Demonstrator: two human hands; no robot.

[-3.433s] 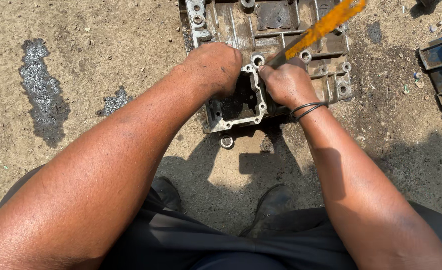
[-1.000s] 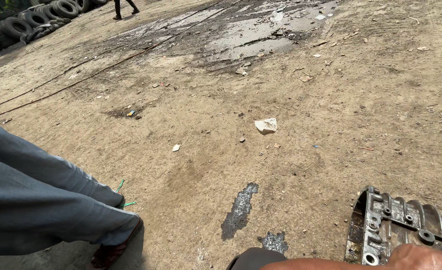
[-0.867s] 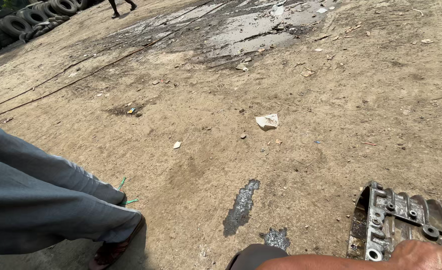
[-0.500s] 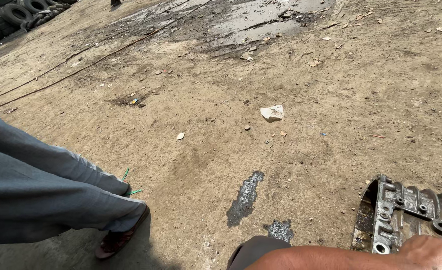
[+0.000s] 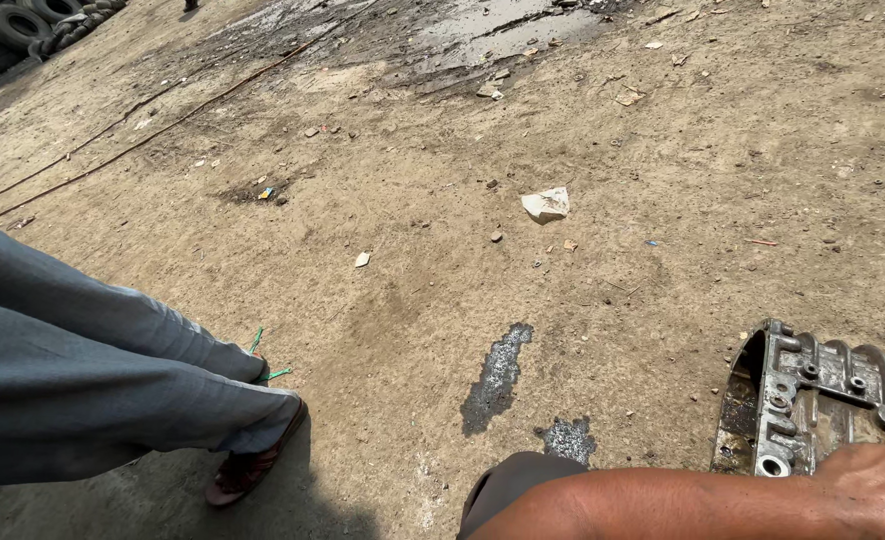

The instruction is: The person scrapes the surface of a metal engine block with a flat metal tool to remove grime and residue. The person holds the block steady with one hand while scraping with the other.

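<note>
Currently left hand (image 5: pixel 878 480) rests on the grey metal engine casing (image 5: pixel 813 395) at its near edge, fingers out of frame, so grip can't be judged. Right hand not visible. Another person's grey trouser legs (image 5: pixel 83 370) stand well off to the left.

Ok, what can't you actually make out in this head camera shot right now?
- Left hand: cut off by the bottom right edges; fingers and grip unseen.
- Right hand: outside the head view.
- Metal casting: partly cut off by the right edge, partly behind the forearm.
- Bystander's legs: upper body cut off at left.
- Tyres: too distant for detail.
</note>
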